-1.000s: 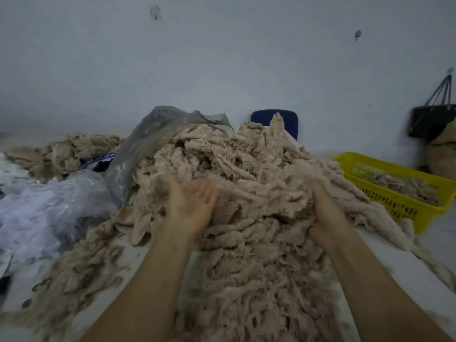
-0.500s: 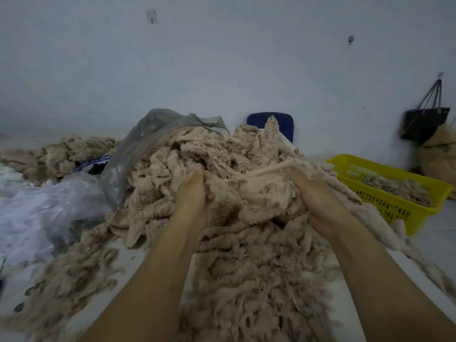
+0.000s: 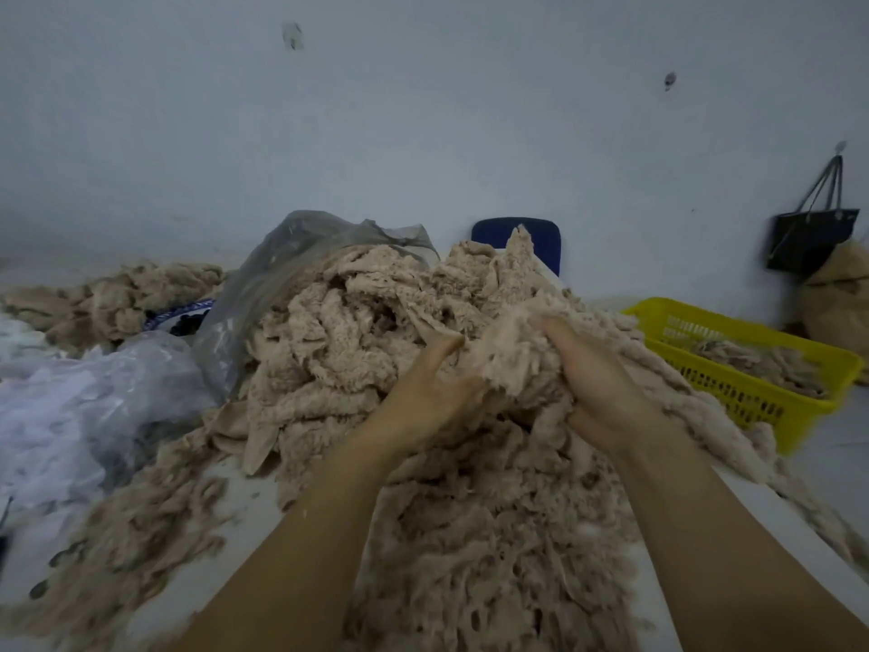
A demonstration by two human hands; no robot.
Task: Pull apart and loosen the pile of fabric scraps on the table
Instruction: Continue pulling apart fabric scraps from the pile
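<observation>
Between my left hand (image 3: 428, 392) and right hand (image 3: 597, 383), a clump of fabric scraps (image 3: 508, 355) sits atop the pile (image 3: 352, 345) on the bench (image 3: 244, 524). Both hands grip it, fingers curled in.

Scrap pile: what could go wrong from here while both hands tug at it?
1. The left hand and right hand hold one clump high on the pile; tangled scraps may come along and the heap may slump.
2. Scraps trail to the right edge of the table by the basket; a hard pull may send some to the floor.
</observation>
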